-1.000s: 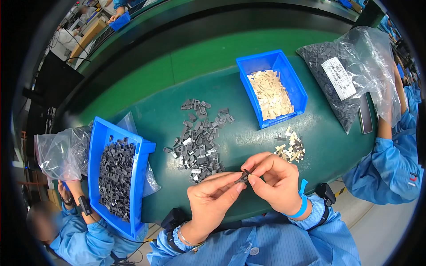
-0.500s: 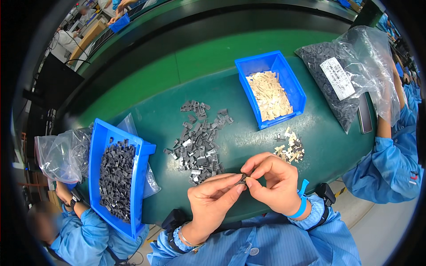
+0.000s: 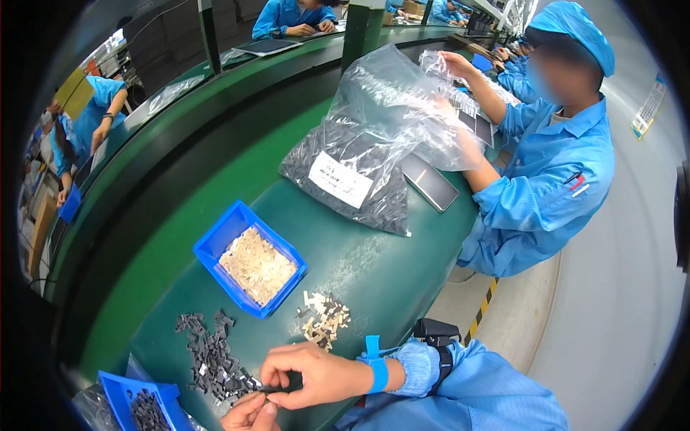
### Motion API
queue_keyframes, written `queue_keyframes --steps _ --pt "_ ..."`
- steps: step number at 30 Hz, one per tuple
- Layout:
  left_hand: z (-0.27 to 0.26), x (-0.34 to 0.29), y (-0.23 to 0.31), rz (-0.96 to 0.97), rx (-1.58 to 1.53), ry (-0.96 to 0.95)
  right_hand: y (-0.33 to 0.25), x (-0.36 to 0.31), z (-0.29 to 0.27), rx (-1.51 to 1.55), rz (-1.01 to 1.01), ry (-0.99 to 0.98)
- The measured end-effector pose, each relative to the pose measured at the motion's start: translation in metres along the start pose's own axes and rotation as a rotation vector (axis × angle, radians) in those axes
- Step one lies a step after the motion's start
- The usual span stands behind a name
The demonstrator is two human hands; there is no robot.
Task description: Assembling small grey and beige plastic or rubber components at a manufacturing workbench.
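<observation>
The left hand [image 3: 248, 415] and the right hand [image 3: 310, 377] meet tip to tip. Both pinch a small dark piece [image 3: 268, 391] between finger and thumb. The piece is so tiny, and so well hidden by the fingers, that I cannot tell its shape.

To do this well, I think it helps to hold the piece softly but firmly with the very tips. Keeping the hands low and the eyes on the fingers should help too, because so small a thing could slip and get lost in the pile of dark pieces [image 3: 212, 359] just beyond the left hand.

The green table [image 3: 374, 280] lies under the hands. Ahead of the right hand is a little heap of cream and dark bits [image 3: 325, 322], and past that a blue bin [image 3: 224, 231] full of cream strips. Another blue bin [image 3: 169, 404] sits left of the hands. Far ahead are a big clear bag [image 3: 305, 161] of dark pieces, a phone [image 3: 435, 188] and a co-worker [image 3: 553, 179] in blue.
</observation>
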State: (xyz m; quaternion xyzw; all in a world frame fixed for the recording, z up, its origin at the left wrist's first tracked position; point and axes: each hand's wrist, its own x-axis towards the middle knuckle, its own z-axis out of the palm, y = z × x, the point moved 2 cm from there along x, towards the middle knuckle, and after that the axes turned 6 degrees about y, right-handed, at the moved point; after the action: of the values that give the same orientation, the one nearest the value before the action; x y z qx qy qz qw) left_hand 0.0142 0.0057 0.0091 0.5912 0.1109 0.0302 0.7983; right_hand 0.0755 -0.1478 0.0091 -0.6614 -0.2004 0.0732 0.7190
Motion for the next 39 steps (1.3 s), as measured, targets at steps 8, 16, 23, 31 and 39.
queue_keyframes --steps 8,16,23,31,39 --pt "0.006 0.001 -0.005 -0.026 -0.061 -0.012 0.008 -0.002 -0.001 0.165 -0.002 -0.060" --pt "0.020 0.001 0.001 -0.148 -0.186 -0.022 0.008 -0.006 -0.005 0.418 0.202 -0.117" --pt "0.024 0.000 0.007 -0.131 -0.158 -0.081 -0.001 -0.009 -0.009 0.688 0.296 -0.229" --pt "0.042 -0.002 0.021 -0.117 -0.089 -0.123 0.001 -0.010 -0.019 0.687 0.281 -0.263" --pt "0.037 -0.003 0.018 0.118 0.256 -0.128 0.007 -0.017 -0.015 0.640 0.225 -0.256"
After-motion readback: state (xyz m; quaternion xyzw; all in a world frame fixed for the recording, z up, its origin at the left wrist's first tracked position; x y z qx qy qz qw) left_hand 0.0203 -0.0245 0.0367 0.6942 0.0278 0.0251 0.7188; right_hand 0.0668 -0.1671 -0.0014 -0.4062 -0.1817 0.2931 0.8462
